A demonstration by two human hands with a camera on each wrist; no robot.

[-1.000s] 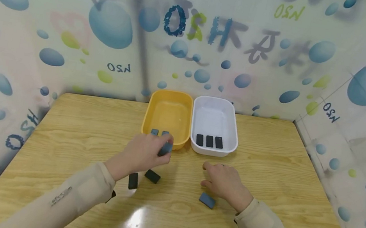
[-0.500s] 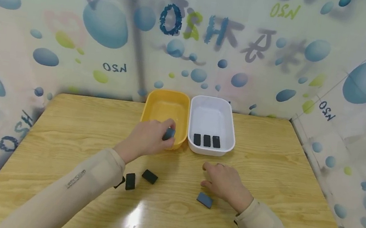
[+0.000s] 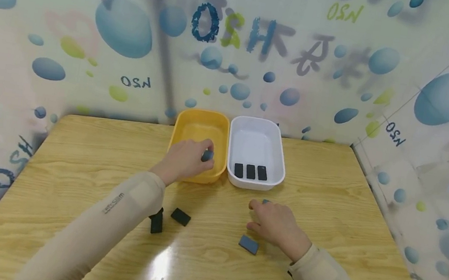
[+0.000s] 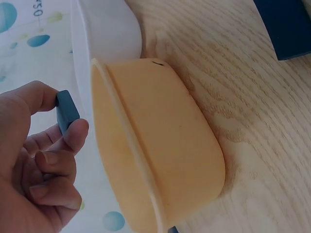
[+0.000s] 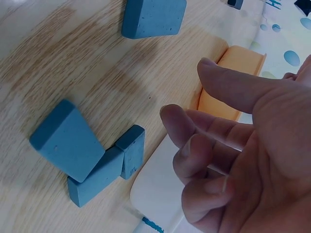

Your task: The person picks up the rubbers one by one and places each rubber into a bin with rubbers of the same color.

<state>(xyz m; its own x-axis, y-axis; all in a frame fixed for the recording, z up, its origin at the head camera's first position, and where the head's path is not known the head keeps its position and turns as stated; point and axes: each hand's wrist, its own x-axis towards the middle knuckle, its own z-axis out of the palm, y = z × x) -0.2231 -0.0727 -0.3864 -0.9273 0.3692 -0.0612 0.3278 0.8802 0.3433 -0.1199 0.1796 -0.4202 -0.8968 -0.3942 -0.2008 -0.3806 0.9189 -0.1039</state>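
Between thumb and fingers, my left hand pinches a small blue rectangular block. It hovers above the near part of the yellow tub. My right hand is raised over the table in front of the white tub, its fingers loosely curled and holding nothing. One blue block lies beside that hand's thumb, and the right wrist view shows several more blue blocks on the table. The hand hides most of them in the head view.
Three black blocks stand in a row inside the white tub, which sits against the yellow one. Left of centre, black blocks lie on the wooden table, partly behind the left sleeve. A patterned wall backs the table.
My left hand has carried the blue block forward, from the yellow tub's near rim to over its inside. The right hand stays nearly still. The head view has shifted slightly.
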